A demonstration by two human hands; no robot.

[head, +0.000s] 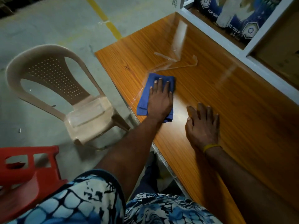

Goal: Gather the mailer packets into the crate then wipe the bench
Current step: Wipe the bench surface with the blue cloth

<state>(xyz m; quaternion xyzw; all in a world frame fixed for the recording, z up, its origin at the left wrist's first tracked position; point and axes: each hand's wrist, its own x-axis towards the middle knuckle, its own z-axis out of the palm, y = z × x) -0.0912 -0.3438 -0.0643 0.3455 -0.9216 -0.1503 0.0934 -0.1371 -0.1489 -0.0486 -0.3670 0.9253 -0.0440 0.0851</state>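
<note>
Blue-and-white patterned shirt sleeves [90, 202] fill the bottom edge, with 2 bare arms reaching out over the orange wood-grain tabletop [242, 110]. Left hand [160, 101] lies flat, fingers spread, pressing 1 folded blue cloth [145, 101] against the tabletop near its left edge. Right hand [202, 125] rests open, palm down on bare wood just beside it, holding nothing; 1 yellow band [210, 147] circles that wrist. Beyond the cloth lies 1 loose strip of clear tape [176, 59]. On the floor stand 1 beige plastic chair [53, 89] and 1 red crate [27, 172], its inside out of view.
</note>
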